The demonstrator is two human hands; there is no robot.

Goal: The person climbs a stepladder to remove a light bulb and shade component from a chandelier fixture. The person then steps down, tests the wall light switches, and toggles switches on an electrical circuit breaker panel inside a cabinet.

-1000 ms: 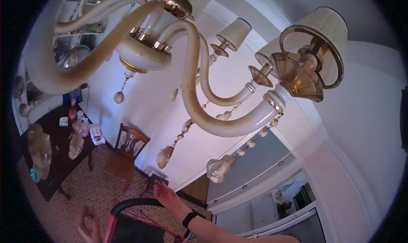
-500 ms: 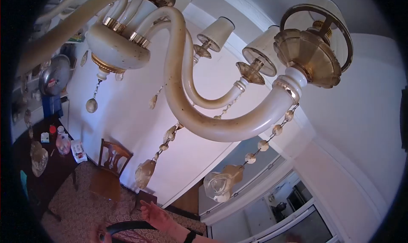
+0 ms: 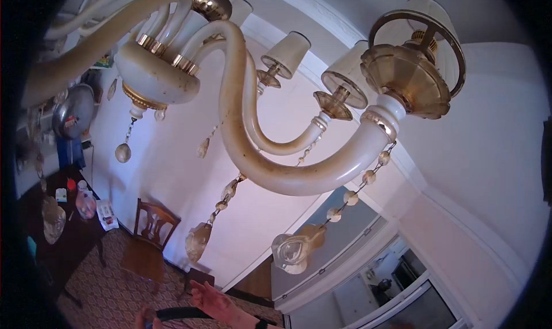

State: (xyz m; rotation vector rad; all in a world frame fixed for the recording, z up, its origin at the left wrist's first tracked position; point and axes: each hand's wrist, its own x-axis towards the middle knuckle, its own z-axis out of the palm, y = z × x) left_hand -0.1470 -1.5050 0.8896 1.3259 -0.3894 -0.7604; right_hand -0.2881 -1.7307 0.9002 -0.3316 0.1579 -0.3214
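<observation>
My right hand [image 3: 214, 301], with a dark band at the wrist, is raised low in the middle of the view. Its fingers are stretched out, and no object shows in them. Below and left of it runs a black curved bar [image 3: 183, 313]. At that bar's left end is my left hand [image 3: 147, 317], mostly cut off by the bottom edge, its fingers seemingly closed round the bar. Above both hands hangs a chandelier [image 3: 287, 176] with cream, brown-stained arms. A clear flower-shaped pendant [image 3: 296, 251] and a teardrop crystal [image 3: 198, 243] dangle on bead chains, apart from the hands.
Lampshades [image 3: 286, 54] top the chandelier arms. Lower left, a dark table [image 3: 63, 248] bears a plastic bag [image 3: 85, 205] and small packages. A wooden chair [image 3: 150, 228] and a small dark stool [image 3: 198, 277] stand by the wall. A glazed sliding door [image 3: 414, 312] is lower right.
The view has tilted slightly, so the chandelier sits a little further left. My right hand appears lower, its fingers more spread. My left hand appears slightly further right.
</observation>
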